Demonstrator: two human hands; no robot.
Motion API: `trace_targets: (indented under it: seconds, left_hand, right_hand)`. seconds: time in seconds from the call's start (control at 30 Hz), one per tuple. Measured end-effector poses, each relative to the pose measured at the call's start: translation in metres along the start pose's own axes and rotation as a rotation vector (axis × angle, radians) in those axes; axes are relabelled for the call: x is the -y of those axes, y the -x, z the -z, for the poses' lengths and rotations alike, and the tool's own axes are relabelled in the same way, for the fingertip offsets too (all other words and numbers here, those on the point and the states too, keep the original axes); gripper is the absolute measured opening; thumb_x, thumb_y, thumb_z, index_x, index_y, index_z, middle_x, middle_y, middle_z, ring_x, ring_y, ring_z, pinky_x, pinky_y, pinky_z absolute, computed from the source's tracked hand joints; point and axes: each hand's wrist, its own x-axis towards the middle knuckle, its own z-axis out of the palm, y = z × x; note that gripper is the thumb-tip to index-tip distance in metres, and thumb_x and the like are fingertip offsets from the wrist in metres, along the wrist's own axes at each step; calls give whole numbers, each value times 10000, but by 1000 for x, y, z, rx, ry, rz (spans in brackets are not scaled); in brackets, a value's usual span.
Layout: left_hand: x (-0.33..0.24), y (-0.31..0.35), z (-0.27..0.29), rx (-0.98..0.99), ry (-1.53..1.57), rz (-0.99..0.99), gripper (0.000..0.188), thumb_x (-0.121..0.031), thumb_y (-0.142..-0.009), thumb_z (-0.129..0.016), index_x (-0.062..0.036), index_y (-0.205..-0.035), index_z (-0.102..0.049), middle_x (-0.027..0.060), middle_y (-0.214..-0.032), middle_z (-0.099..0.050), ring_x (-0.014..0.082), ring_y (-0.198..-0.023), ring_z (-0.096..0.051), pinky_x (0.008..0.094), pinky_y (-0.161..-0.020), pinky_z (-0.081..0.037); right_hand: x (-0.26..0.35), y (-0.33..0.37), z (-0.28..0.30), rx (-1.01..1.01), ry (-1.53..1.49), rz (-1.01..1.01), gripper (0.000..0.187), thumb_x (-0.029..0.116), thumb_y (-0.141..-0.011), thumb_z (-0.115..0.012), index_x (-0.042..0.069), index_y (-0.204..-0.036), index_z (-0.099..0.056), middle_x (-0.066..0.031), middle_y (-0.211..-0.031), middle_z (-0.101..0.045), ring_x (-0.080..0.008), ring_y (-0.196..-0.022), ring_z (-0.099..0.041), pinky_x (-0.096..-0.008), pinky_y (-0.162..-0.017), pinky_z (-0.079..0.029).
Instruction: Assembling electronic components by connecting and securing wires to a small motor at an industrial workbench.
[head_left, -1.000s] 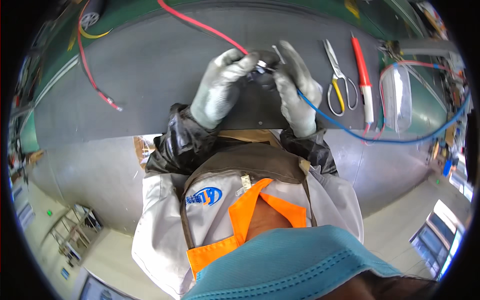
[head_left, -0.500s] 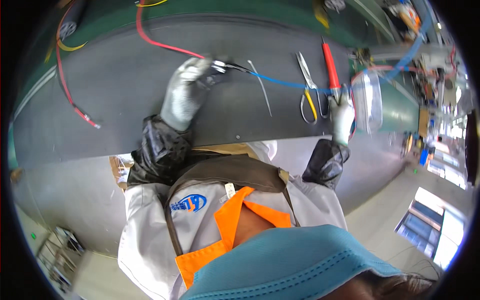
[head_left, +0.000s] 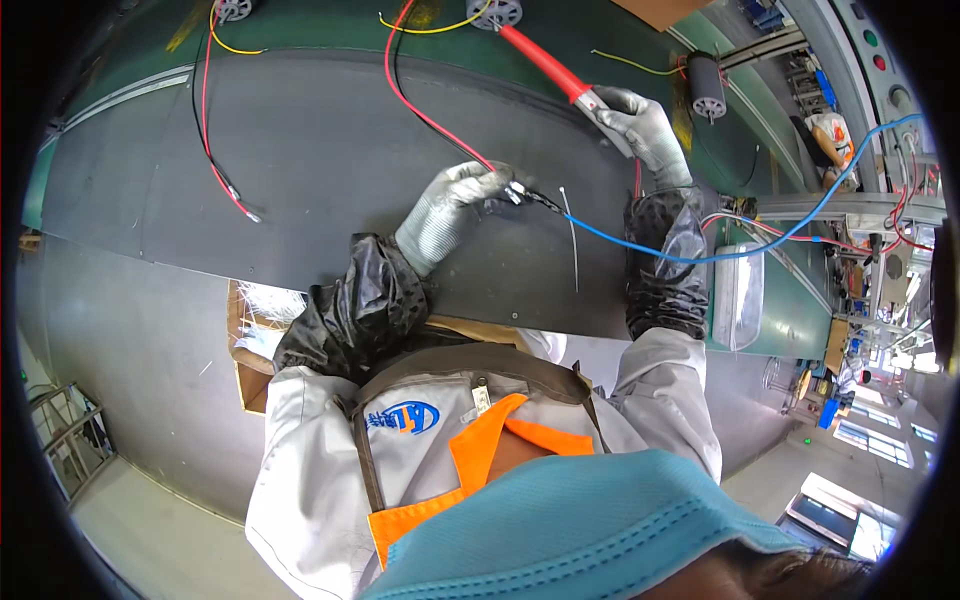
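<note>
In the middle of the frame, the left hand [head_left: 462, 190] in a grey glove is pinching the place where the red wire [head_left: 425, 110] and the blue wire [head_left: 680, 255] are meeting, pressing it down on the dark desk [head_left: 300, 160] so it is not sliding away. Higher up and to the right, the right hand [head_left: 640, 125] is closing around the red-handled tool [head_left: 545, 62], gripping it near the metal end, maybe for better aim. A thin white tie [head_left: 572, 240] is lying just beside the joint, close enough to grab. The joint itself is too small to see well.
</note>
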Motion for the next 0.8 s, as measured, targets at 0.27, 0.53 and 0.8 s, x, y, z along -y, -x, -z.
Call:
trace_targets:
  seconds: [0.27, 0.53, 0.8]
  left_hand:
    - [-4, 5, 0, 50, 0, 6, 287, -159, -1032, -554, 58, -1216, -593, 144, -1135, -686, 216, -1042, -663, 341, -944, -522]
    - [4, 0, -7, -2, 12, -51, 344, -261, -1015, -613, 68, -1113, -635, 163, -1089, -698, 205, -1009, -656, 332, -946, -499]
    - [4, -1, -22, 25, -91, -90, 440, -326, -1068, -488, 72, -1218, -597, 194, -1160, -675, 224, -1016, -664, 379, -923, -539]
  right_hand:
    - [24, 24, -18, -130, 639, 210, 453, 472, -985, -603, 78, -1192, -686, -235, -993, -699, -404, -919, -686, -433, -787, -534]
    - [-41, 162, 58, -475, 837, 68, 388, 345, -961, -596, 93, -1254, -635, -220, -1048, -699, -419, -1004, -661, -498, -875, -515]
    - [-31, 228, -7, -486, 587, 59, 762, 277, -820, -789, 47, -1463, -450, -207, -1393, -558, -343, -1277, -544, -445, -1057, -450]
